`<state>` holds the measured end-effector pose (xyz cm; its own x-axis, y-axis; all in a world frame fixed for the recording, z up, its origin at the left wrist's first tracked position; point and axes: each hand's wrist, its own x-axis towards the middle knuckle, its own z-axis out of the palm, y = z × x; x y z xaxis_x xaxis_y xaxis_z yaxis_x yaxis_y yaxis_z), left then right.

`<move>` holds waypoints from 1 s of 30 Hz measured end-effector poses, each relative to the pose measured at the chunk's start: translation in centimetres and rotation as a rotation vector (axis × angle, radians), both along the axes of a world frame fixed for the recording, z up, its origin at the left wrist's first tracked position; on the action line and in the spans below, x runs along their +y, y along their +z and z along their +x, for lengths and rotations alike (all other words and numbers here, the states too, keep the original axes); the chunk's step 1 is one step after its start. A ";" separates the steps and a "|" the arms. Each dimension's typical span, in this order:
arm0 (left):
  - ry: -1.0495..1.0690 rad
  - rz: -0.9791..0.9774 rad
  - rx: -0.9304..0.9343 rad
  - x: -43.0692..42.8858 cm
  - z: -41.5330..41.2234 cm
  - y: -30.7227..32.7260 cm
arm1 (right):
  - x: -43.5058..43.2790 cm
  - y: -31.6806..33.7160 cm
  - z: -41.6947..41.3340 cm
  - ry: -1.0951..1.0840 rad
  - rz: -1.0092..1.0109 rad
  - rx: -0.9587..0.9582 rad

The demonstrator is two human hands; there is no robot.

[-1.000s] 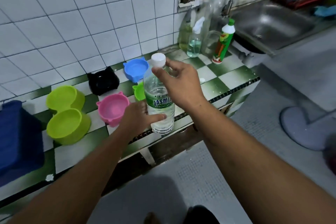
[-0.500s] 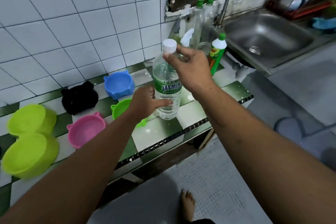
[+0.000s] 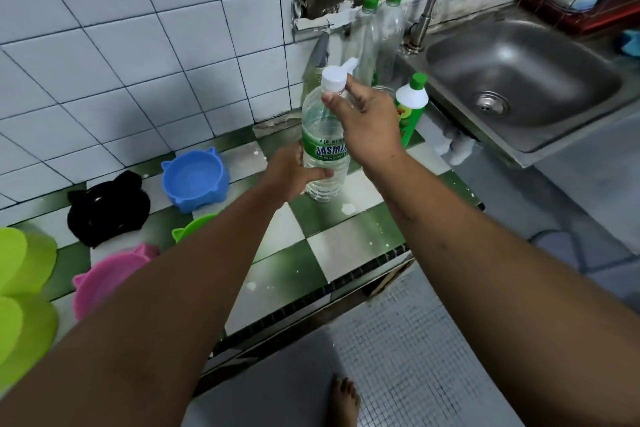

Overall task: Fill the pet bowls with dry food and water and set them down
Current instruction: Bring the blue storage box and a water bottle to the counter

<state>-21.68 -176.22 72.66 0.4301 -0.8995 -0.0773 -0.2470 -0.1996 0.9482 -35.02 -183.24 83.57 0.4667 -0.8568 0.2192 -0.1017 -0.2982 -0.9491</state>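
Note:
A clear water bottle (image 3: 320, 135) with a green label and white cap stands upright on the green-and-white tiled counter (image 3: 349, 239). My left hand (image 3: 294, 172) grips its lower body. My right hand (image 3: 367, 121) pinches the neck just under the cap with thumb and fingers. Left of the bottle sit a blue pet bowl (image 3: 195, 178), a black one (image 3: 107, 208), a pink one (image 3: 104, 274) and a small green one (image 3: 194, 225), partly behind my left arm. All the bowls I can see into look empty.
Two lime-green bowls (image 3: 24, 295) lie at the left edge. Detergent bottles (image 3: 410, 107) and a spray bottle stand behind the water bottle. A steel sink (image 3: 519, 87) with a tap lies to the right. Below the counter edge is grey floor with my bare foot (image 3: 344, 402).
The bottle has been carried from the counter's front edge back and to the right, away from the bowls and toward the sink. Both hands kept their hold throughout.

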 end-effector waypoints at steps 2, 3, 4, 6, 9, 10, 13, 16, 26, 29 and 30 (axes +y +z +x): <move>-0.005 0.004 -0.001 -0.9 0.1 -0.2 | -0.7 -0.1 0.2 -0.017 -0.011 0.004; -0.018 0.004 -0.008 -1.2 0.1 -0.2 | -1.1 -0.3 0.3 -0.025 -0.012 0.008; -0.029 0.003 -0.011 -1.5 0.2 -0.3 | -1.3 -0.5 0.4 -0.035 -0.009 0.010; -0.056 0.010 -0.020 -1.9 0.4 -0.2 | -1.8 -0.8 0.5 -0.063 0.000 0.008; -0.134 -0.005 -0.053 -2.6 0.9 -0.5 | -2.3 -0.6 0.3 -0.090 0.008 -0.007; -0.155 -0.007 -0.070 -2.8 1.2 -0.8 | -2.4 -0.6 0.4 -0.103 0.014 -0.014; -0.169 -0.006 -0.085 -2.8 1.0 -0.1 | -2.8 -0.7 0.4 -0.115 0.010 -0.014; -0.191 0.005 -0.082 -2.5 0.9 0.3 | -3.0 -1.1 0.5 -0.122 0.002 0.023; -0.141 0.074 -0.092 -1.6 0.8 1.0 | -2.1 -0.5 -0.3 -0.140 0.013 0.119; -0.117 0.100 -0.106 -0.3 0.1 2.5 | -1.1 -0.8 -0.2 -0.206 -0.010 0.131; -0.100 0.091 -0.119 0.0 0.1 2.5 | -0.7 -0.9 -0.2 -0.239 -0.037 0.143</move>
<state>-21.59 -176.22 75.18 0.3500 -0.9298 -0.1139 -0.3790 -0.2518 0.8905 -35.17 -183.93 82.68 0.2805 -0.9390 0.1991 -0.3053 -0.2839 -0.9090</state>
